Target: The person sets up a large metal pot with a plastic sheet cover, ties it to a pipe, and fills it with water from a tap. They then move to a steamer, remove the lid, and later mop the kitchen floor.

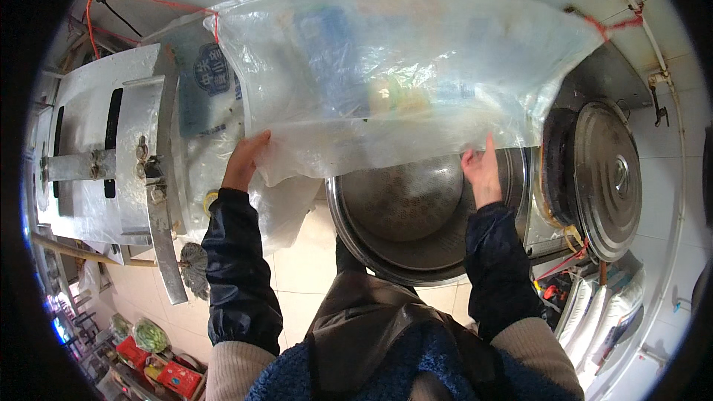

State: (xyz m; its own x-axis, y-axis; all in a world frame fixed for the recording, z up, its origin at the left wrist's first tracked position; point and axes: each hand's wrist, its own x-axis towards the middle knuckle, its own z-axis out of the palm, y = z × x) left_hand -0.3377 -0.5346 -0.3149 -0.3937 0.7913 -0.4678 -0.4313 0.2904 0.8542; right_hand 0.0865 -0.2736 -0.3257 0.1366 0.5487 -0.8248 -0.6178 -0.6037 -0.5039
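A clear plastic sheet [390,78] hangs in front of me, tied at its upper corners with red cord. My left hand [248,159] grips its lower left edge, the thumb showing and the other fingers mostly hidden. On the right, my right hand [482,172] holds the lower edge, with some fingers curled and one pointing upward. Under that hand stands a wide round metal pot [334,206] holding a perforated metal insert [401,200]. The sheet overlaps the pot's far rim. Coloured items behind the sheet are blurred.
A metal machine [89,122] with a projecting bar [164,234] stands left. Right of the pot, a round metal lid [607,178] leans upright. White sacks [596,312] lie at lower right. Crates [178,376] and a cabbage [150,335] sit at lower left. A pipe [677,178] runs along the wall.
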